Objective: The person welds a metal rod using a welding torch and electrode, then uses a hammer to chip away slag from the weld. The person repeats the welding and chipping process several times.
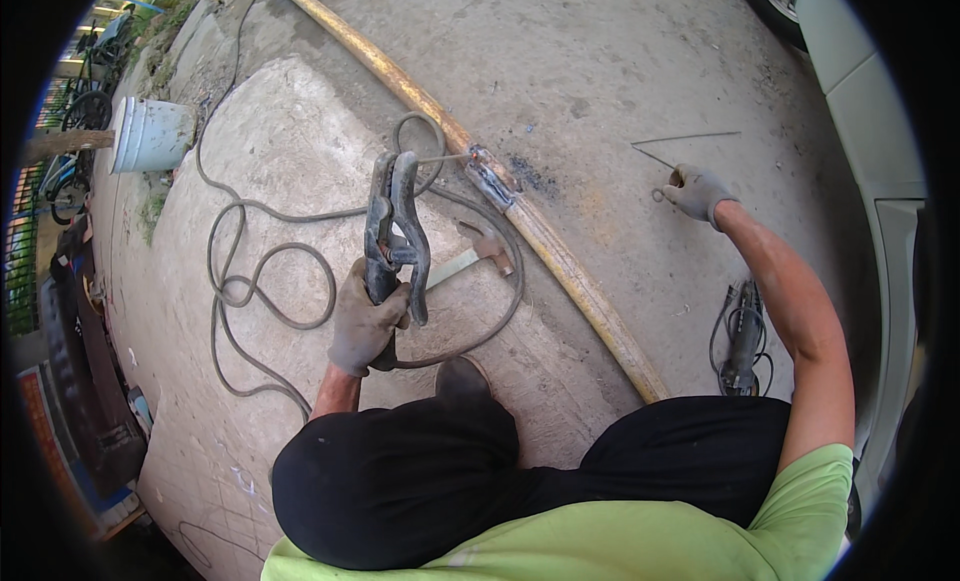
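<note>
Two gloved hands at work: left hand clamped round electrode holder, held upright just left of yellow pipe, short rod stub aimed at welded joint. Right hand well right of pipe, fingers pinching thin welding rods off concrete. Hammer lying betw. holder & pipe, touching neither hand. Cable looped left of pipe. Angle grinder right of pipe. Open concrete beyond pipe's far edge; white bucket far left.

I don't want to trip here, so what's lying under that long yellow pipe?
The yellow pipe lies on bare concrete ground. A grey cable loops beside it, near a hammer. The ground right beneath the pipe is hidden.
</note>
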### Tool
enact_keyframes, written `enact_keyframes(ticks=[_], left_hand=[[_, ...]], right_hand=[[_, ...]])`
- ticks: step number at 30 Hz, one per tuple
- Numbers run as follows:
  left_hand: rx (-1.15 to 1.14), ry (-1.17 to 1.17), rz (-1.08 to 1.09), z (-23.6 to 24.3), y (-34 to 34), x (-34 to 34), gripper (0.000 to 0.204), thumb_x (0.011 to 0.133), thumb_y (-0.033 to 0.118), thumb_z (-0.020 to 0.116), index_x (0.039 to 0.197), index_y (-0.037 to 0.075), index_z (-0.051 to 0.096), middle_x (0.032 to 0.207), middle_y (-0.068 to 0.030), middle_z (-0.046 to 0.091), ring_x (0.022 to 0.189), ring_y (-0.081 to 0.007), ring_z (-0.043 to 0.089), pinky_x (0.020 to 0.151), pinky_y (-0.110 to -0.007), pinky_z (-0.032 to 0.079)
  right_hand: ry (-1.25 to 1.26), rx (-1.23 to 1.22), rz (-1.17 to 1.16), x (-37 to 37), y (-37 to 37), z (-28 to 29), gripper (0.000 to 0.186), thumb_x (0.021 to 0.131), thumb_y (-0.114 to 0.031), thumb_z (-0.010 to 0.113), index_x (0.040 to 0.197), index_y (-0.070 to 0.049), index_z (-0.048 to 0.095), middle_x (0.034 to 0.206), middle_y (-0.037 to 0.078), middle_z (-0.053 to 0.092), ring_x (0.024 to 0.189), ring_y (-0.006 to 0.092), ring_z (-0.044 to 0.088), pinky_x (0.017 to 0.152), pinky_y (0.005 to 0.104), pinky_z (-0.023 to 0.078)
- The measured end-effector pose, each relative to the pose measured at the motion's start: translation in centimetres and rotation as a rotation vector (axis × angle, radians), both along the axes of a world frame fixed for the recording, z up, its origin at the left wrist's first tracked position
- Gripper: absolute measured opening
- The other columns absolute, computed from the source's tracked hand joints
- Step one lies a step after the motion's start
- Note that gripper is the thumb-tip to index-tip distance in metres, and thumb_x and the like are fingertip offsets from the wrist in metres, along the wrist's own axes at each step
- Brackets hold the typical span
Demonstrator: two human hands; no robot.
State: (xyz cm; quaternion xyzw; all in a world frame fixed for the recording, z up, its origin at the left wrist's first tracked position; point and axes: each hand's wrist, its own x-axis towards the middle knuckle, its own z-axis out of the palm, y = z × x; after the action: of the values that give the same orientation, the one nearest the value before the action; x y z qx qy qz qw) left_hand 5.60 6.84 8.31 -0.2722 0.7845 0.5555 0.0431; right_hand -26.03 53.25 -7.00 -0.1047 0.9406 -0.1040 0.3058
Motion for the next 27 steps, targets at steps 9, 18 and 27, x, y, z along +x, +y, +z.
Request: enact_keyframes(ticks=[9, 18, 27], left_hand=[[-0.084, 0.0, -0.032, 0.1, 0.1, 0.0, 0.031, 0.095, 0.008, 0.078, 0.116, -0.005, 0.06, 0.071, -0.0038, 0.063, 0.056, -0.0118, 0.062, 0.052, -0.03, 0.049], [-0.071, -0.007, -0.009, 0.3, 0.4, 0.1, 0.028, 0.094, 0.009, 0.079, 0.11, -0.004, 0.06, 0.07, -0.004, 0.064, 0.056, -0.0117, 0.063, 0.053, -0.03, 0.05], [-0.033, -0.022, -0.006, -0.1, 0.4, 0.2, 0.027, 0.095, 0.007, 0.078, 0.11, -0.003, 0.059, 0.071, -0.0028, 0.063, 0.057, -0.0115, 0.064, 0.053, -0.029, 0.05]], right_hand=[[-0.025, 0.044, -0.01, 0.2, -0.6, 0.8, 0.055, 0.092, -0.049, 0.083, 0.123, -0.005, 0.073, 0.119, 0.018, 0.079, 0.112, 0.0343, 0.074, 0.094, 0.0437, 0.056], [-0.051, 0.038, -0.048, 0.3, -0.7, 1.2, 0.055, 0.092, -0.05, 0.083, 0.123, -0.005, 0.073, 0.118, 0.018, 0.079, 0.11, 0.034, 0.074, 0.093, 0.0431, 0.057], [-0.014, 0.011, -0.017, 0.2, -0.1, 0.8, 0.055, 0.092, -0.051, 0.083, 0.119, -0.004, 0.073, 0.109, 0.017, 0.081, 0.105, 0.0323, 0.076, 0.091, 0.0435, 0.057]])
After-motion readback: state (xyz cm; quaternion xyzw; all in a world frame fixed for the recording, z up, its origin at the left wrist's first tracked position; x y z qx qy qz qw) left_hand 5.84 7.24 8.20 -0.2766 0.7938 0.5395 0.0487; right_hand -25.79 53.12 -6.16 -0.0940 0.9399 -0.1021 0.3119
